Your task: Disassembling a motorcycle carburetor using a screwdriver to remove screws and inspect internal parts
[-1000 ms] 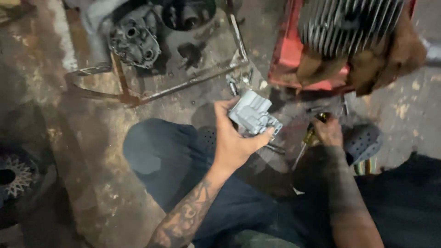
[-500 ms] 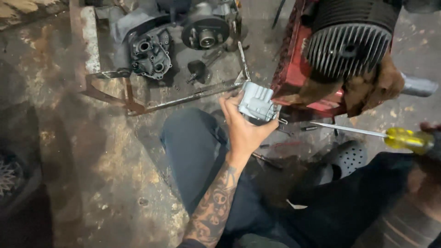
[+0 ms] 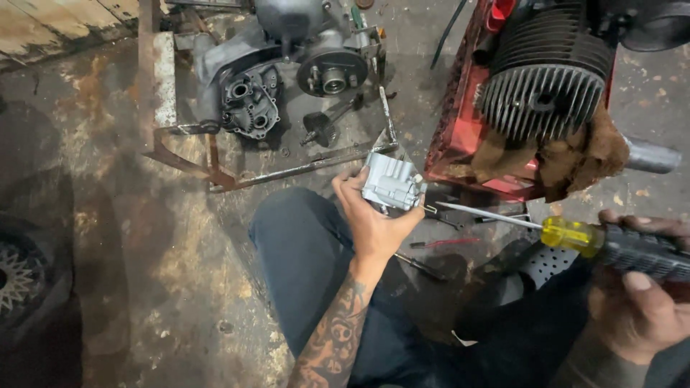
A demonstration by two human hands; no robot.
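My left hand (image 3: 374,219) holds a small grey metal carburettor (image 3: 392,183) up over my knee, fingers wrapped around its lower side. My right hand (image 3: 636,287) at the right edge grips a screwdriver (image 3: 568,233) with a yellow and black handle. Its thin shaft points left, and the tip sits just right of the carburettor, a little apart from it. My tattooed left forearm runs up from the bottom middle.
A grey engine casing (image 3: 248,97) lies in a rusty metal frame (image 3: 187,162) at the top. A red engine with a finned cylinder (image 3: 543,93) and a brown rag (image 3: 575,154) stands top right. Small tools (image 3: 420,266) lie by my leg; a sprocket (image 3: 18,276) shows at the left.
My right hand has lifted the screwdriver off the floor and brought its tip near the carburettor. My left hand still holds the carburettor; the view has shifted down and closer.
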